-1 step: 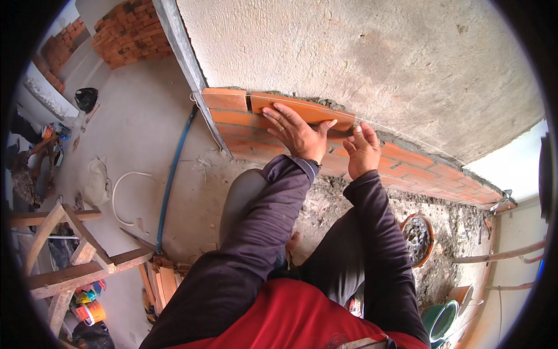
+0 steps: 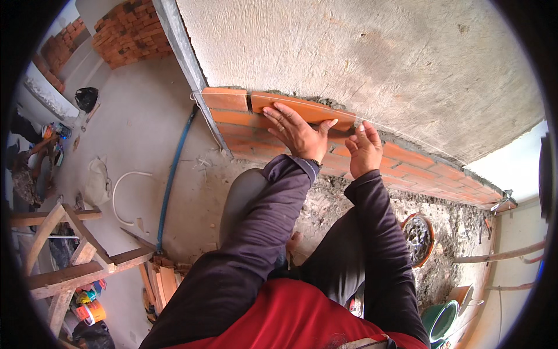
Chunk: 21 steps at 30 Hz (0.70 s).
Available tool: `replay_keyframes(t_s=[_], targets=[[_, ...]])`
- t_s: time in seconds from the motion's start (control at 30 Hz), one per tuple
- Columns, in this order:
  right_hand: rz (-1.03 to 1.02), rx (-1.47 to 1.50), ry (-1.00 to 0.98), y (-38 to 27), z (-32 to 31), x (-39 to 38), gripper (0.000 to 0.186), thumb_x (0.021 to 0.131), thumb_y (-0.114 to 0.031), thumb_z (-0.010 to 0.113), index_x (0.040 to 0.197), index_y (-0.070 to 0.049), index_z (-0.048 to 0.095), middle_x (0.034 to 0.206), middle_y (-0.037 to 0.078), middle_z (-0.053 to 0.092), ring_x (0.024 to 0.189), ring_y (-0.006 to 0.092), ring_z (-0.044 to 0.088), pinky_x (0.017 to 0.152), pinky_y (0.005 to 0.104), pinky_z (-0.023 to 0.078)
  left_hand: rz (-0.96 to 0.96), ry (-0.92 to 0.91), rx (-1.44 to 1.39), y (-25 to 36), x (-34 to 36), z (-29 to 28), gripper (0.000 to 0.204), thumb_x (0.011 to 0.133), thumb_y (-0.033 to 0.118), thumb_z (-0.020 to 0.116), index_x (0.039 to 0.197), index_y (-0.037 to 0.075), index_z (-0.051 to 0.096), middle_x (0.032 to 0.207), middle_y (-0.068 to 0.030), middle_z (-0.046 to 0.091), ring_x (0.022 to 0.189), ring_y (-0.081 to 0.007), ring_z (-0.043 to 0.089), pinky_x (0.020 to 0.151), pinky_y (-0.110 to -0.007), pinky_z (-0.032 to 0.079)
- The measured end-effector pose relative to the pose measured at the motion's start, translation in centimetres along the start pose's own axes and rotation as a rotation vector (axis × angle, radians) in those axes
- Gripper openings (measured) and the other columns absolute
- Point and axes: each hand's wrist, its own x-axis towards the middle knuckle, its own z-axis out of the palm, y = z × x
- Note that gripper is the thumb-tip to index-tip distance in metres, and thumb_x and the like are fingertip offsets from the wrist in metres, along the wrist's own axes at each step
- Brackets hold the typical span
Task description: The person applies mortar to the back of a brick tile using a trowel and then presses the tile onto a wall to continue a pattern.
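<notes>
A long orange brick lies on the top course of a low brick wall, against a rough plastered wall. My left hand presses on its near side, fingers stretched and spread, thumb toward the right end. Just past that end, my right hand is raised with thumb and forefinger drawn together beside a taut white string. Whatever is between those fingertips is too small to make out. To the left sits a shorter brick, separated by a dark gap. Grey mortar shows behind the long brick.
A metal post stands at the wall's left end, near a blue hose. Wooden trestle pieces are at lower left. A round mortar pan and green bucket are at right. Stacked bricks stand far left.
My right hand has shifted very slightly to the right along the string. My left hand and the long brick look the same.
</notes>
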Motion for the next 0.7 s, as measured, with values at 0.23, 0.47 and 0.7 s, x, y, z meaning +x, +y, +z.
replay_keyframes(t_s=[0.23, 0.47, 0.7], targets=[[-0.125, -0.062, -0.045, 1.2, 0.6, 1.8, 0.01, 0.09, -0.007, 0.07, 0.097, -0.002, 0.066, 0.091, 0.005, 0.066, 0.074, 0.0131, 0.062, 0.063, 0.0283, 0.056, 0.034, 0.064, -0.052, -0.2, -0.3, 0.2, 0.141, 0.063, 0.08, 0.064, 0.153, 0.001, -0.011, 0.155, -0.0353, -0.011, 0.146, -0.0492, -0.005, 0.105, -0.075, 0.015], [-0.188, -0.111, 0.0, 1.0, 0.6, 2.0, 0.008, 0.089, -0.005, 0.07, 0.092, 0.0, 0.065, 0.086, 0.006, 0.067, 0.072, 0.0135, 0.063, 0.064, 0.0302, 0.058, -0.014, 0.002, -0.047, 0.4, -0.6, 0.1, 0.145, 0.063, 0.074, 0.072, 0.151, 0.001, -0.016, 0.155, -0.0354, -0.013, 0.147, -0.0479, -0.008, 0.109, -0.071, 0.013], [-0.172, -0.128, 0.008, 0.3, 1.2, 2.0, 0.01, 0.087, -0.005, 0.072, 0.092, 0.001, 0.066, 0.086, 0.008, 0.067, 0.072, 0.0143, 0.064, 0.064, 0.0302, 0.059, 0.021, 0.058, -0.026, 0.4, -0.3, 0.6, 0.141, 0.064, 0.068, 0.075, 0.152, -0.003, -0.011, 0.154, -0.0371, -0.011, 0.146, -0.0502, -0.005, 0.106, -0.074, 0.013]])
